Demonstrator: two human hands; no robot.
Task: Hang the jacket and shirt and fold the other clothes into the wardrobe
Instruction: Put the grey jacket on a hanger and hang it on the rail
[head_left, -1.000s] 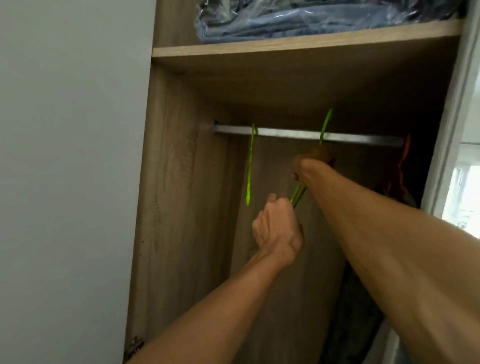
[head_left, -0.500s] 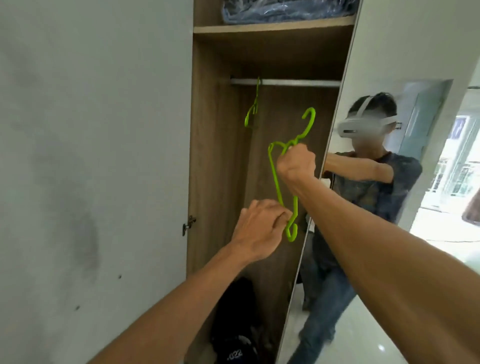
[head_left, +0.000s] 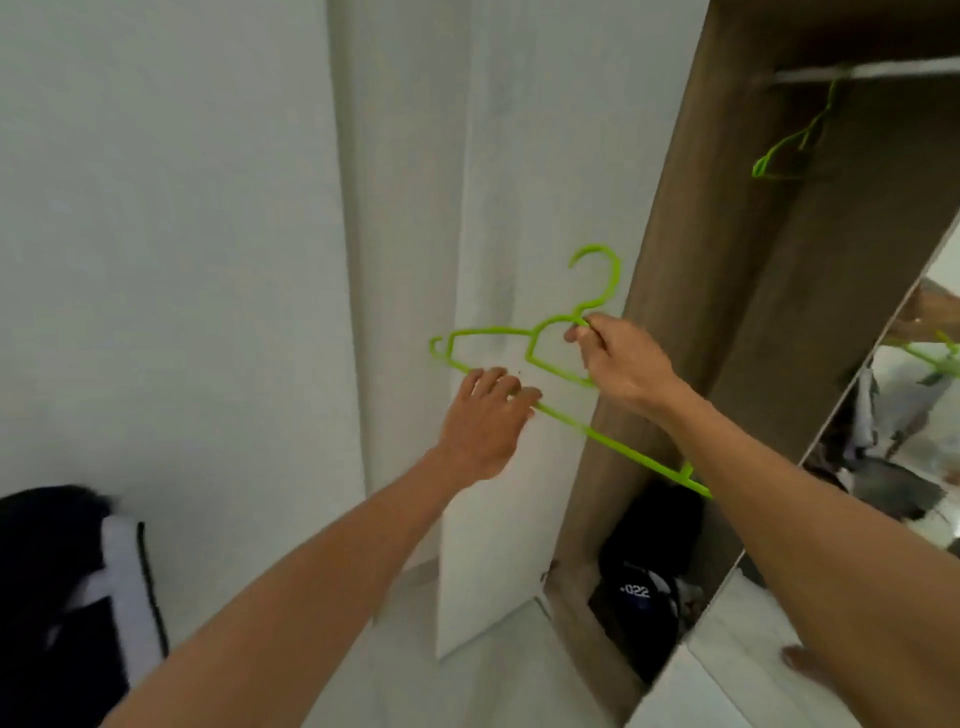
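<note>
noting first, at far left and low, a heap of dark and white clothes against the white wall; too blurred to tell jacket from shirt. next to the right, the white wardrobe door stands open, edge-on to the camera. in front of it the left hand reaches forward, palm down, fingers nearly straight and slightly spread, their tips laid over the lower bar of the green hanger. this is contact only, no closed grip visible; the thumb's position under the bar cannot be told. the green hanger is held out in the air before the door and the wardrobe, outside the cabinet, hook uppermost, lower bar sloping down to the right and passing behind the right forearm. the right hand is just right of the left, apart from it, with thumb and fingers closed on the hanger's neck directly below the hook — a firm pinch. further right, the wardrobe's wood-grain side panel rises tall; inside, high up, a metal rail carries a second hanger, also green, tilted. on the wardrobe floor lies a dark garment with white print reading "022", crumpled — other cloth beside it, unclear. at far right the mirrored door shows a partial reflection of a hand and green hanger, with jumbled cloth below.
</note>
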